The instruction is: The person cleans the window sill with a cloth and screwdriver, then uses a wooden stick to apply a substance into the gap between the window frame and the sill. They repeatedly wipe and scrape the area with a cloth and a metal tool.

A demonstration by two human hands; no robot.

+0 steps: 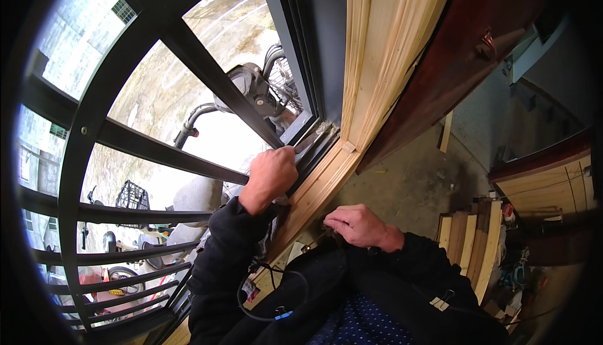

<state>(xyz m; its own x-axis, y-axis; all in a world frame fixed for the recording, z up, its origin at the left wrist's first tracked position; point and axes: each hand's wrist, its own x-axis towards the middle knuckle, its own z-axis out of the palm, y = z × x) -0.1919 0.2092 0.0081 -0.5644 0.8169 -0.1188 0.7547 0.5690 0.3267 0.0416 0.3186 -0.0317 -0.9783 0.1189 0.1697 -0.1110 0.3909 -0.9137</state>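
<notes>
Windowsill [317, 189] of pale wood slants down and to the left from the corner where it meets the upright wooden casing [392, 49], with a dark metal track [312, 161] along its outer edge. At that outer edge, near the corner, is the left hand [273, 175], back of the hand and knuckles upward, fingers curled into a fist. A narrow strip [308, 141] shows just beyond the knuckles, but whether the fist grips it I cannot tell. The left forearm, in a black sleeve [223, 244], comes up from the lower edge and bends inward at the wrist.

The right hand [361, 225] hangs off the sill's inner edge, on the room side, its back turned up and its fingers pointing left. Thumb and fingertips are pinched together; something small and dark seems to be at the tips, too unclear to name. Its forearm reaches in from the lower right, the wrist showing past the cuff.

Black bars [176, 153] curve past the sill's outer edge, with a scooter [251, 90] beyond them. On the room side, planks [471, 244] stand stacked near the right sleeve. A blue clip [284, 315] and a pale clip [441, 302] sit on the dark clothing.
</notes>
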